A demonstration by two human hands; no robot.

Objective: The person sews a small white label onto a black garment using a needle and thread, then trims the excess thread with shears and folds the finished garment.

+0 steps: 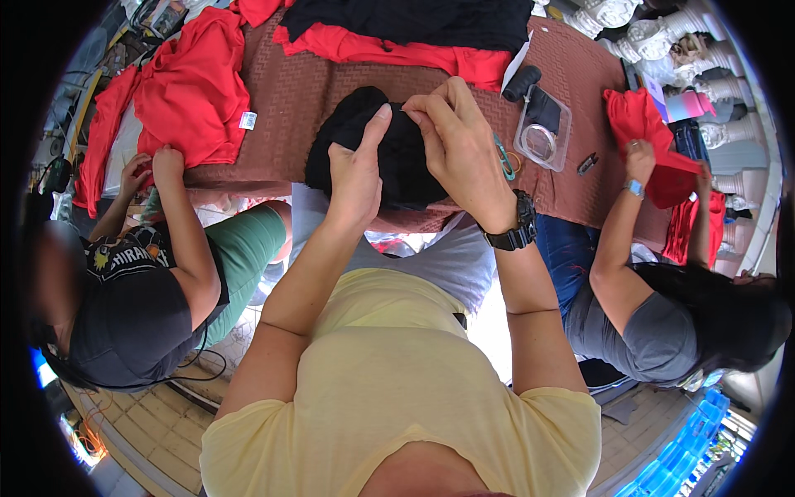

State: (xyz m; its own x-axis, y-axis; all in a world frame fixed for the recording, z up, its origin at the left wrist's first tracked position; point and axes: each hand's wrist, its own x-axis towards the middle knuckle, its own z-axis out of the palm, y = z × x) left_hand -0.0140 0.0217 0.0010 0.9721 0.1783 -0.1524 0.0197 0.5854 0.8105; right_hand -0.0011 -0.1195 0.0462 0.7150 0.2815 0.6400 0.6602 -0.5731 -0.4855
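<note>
Between and beneath left hand (356, 178) and right hand (468, 153), set slightly apart: black cloth (402, 170), bunched, without clear front, longest roughly left to right. On the right, pinching with at least 2 fingertips; cannot tell on what. On the left, thumb upright; cannot tell whether gripping. Apparently fine handwork, probably calling for steady left support and small, precise right movement. Just rightward, teal handle (508, 166); farther beyond, red cloth (397, 48).

The table (571, 62) was covered with a brown patterned cloth (269, 124); the floor (137, 422) was laid with tan tiles (174, 447), seen at both lower sides. Ornate white balusters (662, 37) were ranged along the right-hand side; bright light was caught on the floor near the table.
</note>
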